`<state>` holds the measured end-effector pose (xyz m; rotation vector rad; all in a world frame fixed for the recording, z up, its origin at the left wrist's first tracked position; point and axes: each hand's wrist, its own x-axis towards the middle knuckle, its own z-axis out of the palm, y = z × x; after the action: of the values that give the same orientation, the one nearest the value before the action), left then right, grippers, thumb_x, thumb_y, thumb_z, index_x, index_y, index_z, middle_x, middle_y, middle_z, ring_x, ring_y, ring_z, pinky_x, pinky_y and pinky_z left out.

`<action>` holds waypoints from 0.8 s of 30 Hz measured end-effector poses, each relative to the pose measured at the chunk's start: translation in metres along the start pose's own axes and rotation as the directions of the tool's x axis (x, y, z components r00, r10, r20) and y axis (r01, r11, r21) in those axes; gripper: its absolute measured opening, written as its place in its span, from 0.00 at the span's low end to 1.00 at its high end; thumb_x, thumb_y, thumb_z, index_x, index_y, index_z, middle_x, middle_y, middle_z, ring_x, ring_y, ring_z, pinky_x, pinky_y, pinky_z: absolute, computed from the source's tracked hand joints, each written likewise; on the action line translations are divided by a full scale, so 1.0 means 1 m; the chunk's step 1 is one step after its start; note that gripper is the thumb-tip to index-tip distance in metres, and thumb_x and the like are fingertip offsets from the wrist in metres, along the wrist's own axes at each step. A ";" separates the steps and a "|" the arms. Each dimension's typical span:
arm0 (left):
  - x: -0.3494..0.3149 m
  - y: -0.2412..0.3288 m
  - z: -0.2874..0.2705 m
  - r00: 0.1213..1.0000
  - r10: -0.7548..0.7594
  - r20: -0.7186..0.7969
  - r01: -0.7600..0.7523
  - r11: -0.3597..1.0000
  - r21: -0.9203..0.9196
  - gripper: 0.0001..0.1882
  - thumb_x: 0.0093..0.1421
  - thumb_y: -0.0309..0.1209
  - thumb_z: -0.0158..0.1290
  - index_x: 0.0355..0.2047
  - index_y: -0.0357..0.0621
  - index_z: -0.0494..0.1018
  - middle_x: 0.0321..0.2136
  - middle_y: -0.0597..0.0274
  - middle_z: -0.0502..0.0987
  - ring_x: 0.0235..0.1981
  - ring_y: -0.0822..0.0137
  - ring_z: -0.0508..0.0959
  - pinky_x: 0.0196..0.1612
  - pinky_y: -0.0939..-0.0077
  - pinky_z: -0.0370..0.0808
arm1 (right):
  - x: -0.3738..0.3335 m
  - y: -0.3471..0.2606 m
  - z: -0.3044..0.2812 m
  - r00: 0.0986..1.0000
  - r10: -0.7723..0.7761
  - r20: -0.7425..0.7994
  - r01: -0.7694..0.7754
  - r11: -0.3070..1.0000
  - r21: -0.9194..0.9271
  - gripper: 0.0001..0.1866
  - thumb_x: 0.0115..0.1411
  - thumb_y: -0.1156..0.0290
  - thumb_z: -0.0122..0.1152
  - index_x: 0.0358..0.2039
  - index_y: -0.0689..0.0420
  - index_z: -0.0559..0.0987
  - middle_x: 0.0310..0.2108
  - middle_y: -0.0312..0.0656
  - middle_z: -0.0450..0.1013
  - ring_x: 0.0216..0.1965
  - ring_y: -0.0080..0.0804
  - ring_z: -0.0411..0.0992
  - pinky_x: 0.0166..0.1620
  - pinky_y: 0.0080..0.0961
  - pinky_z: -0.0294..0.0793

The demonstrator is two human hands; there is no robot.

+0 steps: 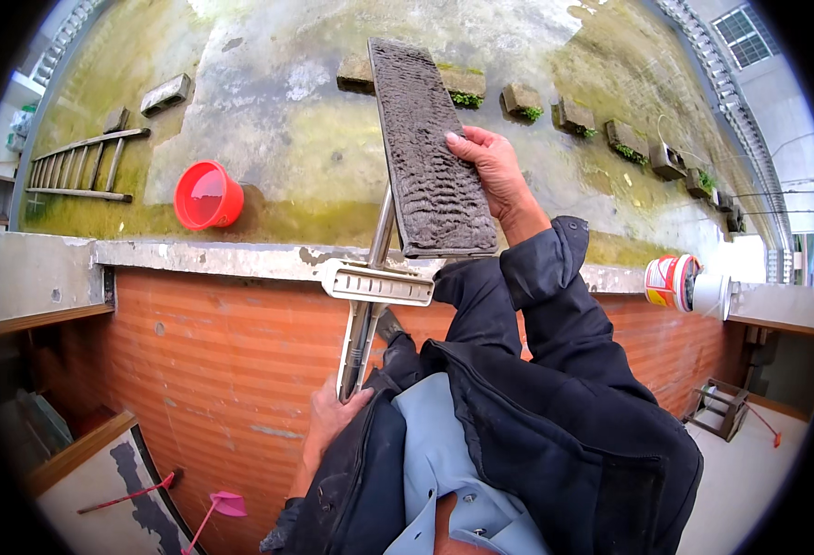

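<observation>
A flat mop's long pad (425, 153), dark grey and matted, is raised in front of me with its fibres facing up. My right hand (490, 171) grips the pad's right edge, thumb on top and fingers behind it. From beneath the pad, the metal pole (382, 227) runs down toward my body through a white plastic wringer (379, 282) with a slotted crosspiece. Near my left hip, my left hand (333, 416) is wrapped around the lower end of the pole and the wringer's white frame. Part of that hand is hidden by my jacket.
A red bucket (208, 196) of water stands on the mossy concrete, with a wooden ladder (87, 166) beyond it. Concrete blocks (573, 117) with weeds form a row. A raised ledge (212, 254) borders the red floor (222, 342). White-and-red buckets (671, 283) sit at right.
</observation>
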<state>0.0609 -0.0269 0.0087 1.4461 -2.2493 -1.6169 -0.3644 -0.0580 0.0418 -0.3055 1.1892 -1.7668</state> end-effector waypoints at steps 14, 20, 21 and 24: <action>0.009 0.007 0.019 0.978 0.037 -0.203 -0.023 0.997 0.072 0.16 0.51 0.37 0.66 0.31 0.39 0.73 0.20 0.45 0.77 0.25 0.43 0.80 0.27 0.57 0.75 | -0.053 0.013 -0.011 0.989 0.145 -0.011 -0.141 0.975 0.172 0.18 0.60 0.72 0.61 0.49 0.68 0.73 0.40 0.46 0.78 0.37 0.34 0.80 0.40 0.31 0.83; 0.014 0.012 0.024 0.976 0.043 -0.215 -0.030 0.997 0.066 0.16 0.52 0.36 0.65 0.31 0.37 0.72 0.19 0.46 0.76 0.24 0.45 0.79 0.27 0.57 0.74 | -0.081 0.066 -0.022 0.964 0.250 0.092 -0.259 0.799 0.542 0.17 0.63 0.66 0.59 0.49 0.61 0.74 0.36 0.40 0.78 0.35 0.26 0.78 0.40 0.29 0.81; 0.014 0.014 0.024 0.974 0.058 -0.219 -0.045 0.997 0.066 0.16 0.51 0.35 0.65 0.30 0.37 0.72 0.18 0.48 0.76 0.22 0.49 0.79 0.27 0.60 0.74 | -0.080 0.069 -0.025 0.976 0.210 0.049 -0.208 0.854 0.477 0.17 0.64 0.65 0.59 0.49 0.61 0.74 0.36 0.40 0.78 0.35 0.26 0.77 0.39 0.29 0.81; 0.012 0.014 0.025 0.975 0.042 -0.216 -0.029 0.998 0.063 0.15 0.51 0.33 0.65 0.29 0.36 0.71 0.18 0.50 0.75 0.21 0.52 0.79 0.26 0.62 0.74 | -0.077 0.069 -0.027 0.991 0.127 -0.045 -0.111 0.958 0.266 0.17 0.64 0.66 0.60 0.50 0.62 0.74 0.36 0.38 0.78 0.36 0.25 0.77 0.38 0.26 0.79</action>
<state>0.0326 -0.0165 0.0015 1.5037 -2.2028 -1.3197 -0.3030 0.0144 -0.0068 -0.0219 0.9781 -1.8124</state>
